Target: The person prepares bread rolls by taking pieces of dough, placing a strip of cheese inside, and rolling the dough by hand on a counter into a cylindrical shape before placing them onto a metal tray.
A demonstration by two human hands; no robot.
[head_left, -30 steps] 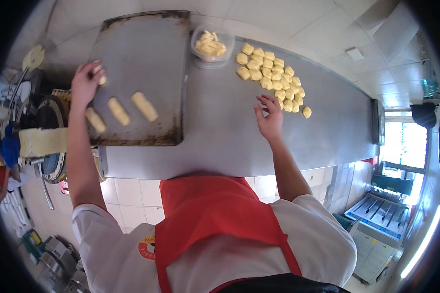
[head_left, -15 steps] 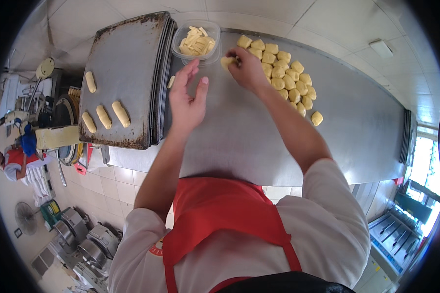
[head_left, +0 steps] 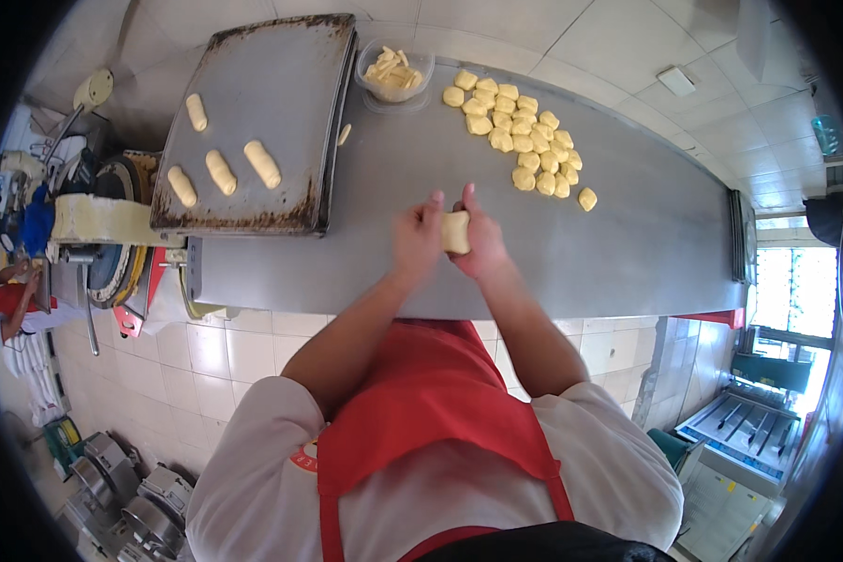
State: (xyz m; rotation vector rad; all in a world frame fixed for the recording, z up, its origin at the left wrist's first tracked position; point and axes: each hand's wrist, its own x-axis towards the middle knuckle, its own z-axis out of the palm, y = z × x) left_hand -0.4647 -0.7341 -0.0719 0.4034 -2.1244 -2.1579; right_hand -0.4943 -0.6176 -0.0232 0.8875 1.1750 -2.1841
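Observation:
A pale yellow piece of dough point(head_left: 456, 232) lies in my right hand point(head_left: 481, 245), between its fingers and palm, above the near part of the steel table. Close by on its left is my left hand point(head_left: 418, 242), smeared by motion. Whether it touches the dough, I cannot tell. Farther off, to the right, many rounded dough pieces point(head_left: 522, 142) sit packed in a slanting cluster. One single dough ball point(head_left: 587, 199) lies apart at its near right end.
Stacked dark baking trays point(head_left: 244, 84) stand at the left, with several dough rolls point(head_left: 220, 172) on top. Beside them is a clear plastic tub point(head_left: 395, 75) of pale yellow strips. One loose strip point(head_left: 345, 134) lies near the trays. At far left, another person point(head_left: 14, 304) stands beyond a machine.
My right hand has come back from the cluster toward me with a dough piece. My left hand has moved nearer, beside it. The whole view has shifted slightly.

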